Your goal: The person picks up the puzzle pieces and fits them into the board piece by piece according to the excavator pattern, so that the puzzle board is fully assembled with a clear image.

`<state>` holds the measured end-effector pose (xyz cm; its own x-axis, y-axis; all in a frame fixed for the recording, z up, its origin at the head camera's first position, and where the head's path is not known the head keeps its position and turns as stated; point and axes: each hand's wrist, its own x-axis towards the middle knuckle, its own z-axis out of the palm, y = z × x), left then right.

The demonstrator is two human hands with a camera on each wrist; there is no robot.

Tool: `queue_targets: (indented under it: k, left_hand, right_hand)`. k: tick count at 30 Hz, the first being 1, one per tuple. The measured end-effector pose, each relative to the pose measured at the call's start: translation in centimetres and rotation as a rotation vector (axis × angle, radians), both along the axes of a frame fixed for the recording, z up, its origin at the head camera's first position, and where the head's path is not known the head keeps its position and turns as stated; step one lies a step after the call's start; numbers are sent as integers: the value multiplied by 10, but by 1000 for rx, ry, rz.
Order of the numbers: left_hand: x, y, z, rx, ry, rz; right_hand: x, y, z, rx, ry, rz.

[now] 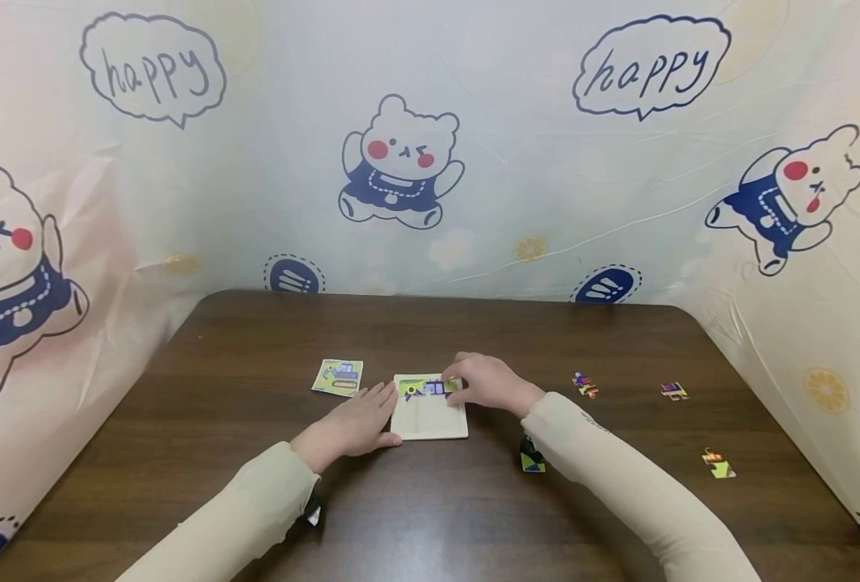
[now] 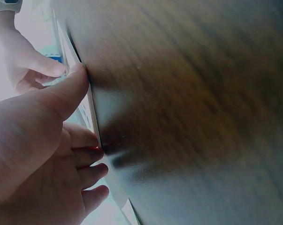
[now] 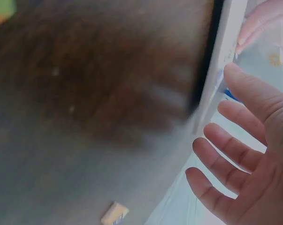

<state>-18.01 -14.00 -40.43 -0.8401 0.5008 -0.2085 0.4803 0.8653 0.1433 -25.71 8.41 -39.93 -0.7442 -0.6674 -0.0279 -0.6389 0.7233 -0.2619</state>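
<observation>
Jigsaw tray (image 1: 430,424) filled along top, bare below; four loose pieces (image 1: 722,468) unplaced. Edges touched by left hand (image 1: 357,419), fingers straight, and right hand (image 1: 490,382), fingers loosely spread.

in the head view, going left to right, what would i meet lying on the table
Card → white tray → green-blue piece, partly hidden → purple-orange piece → purple-red piece → orange-green piece.

soft glare on dark tabletop (image 1: 415,525)
</observation>
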Motion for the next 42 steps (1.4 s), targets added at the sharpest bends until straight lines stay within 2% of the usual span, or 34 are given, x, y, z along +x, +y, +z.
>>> queue_targets:
  k: [8, 13, 23, 28, 34, 42]
  left_hand:
    - [1, 0, 1, 7, -5, 4]
    - [0, -1, -1, -5, 3, 3]
    - [0, -2, -1, -7, 2, 7]
    - [0, -3, -2, -2, 6, -1]
    - [0, -3, -2, -1, 3, 3]
    - [0, -3, -2, -5, 5, 4]
  right_hand:
    - [0, 25, 14, -80, -7, -48]
    - [2, 47, 19, -118, -61, -122]
    - [-2, 89, 4, -129, -81, -161]
    - [-3, 103, -4, -121, -79, -133]
    - [-4, 110, -9, -104, -71, -109]
    - [-7, 109, -11, -68, -81, -136]
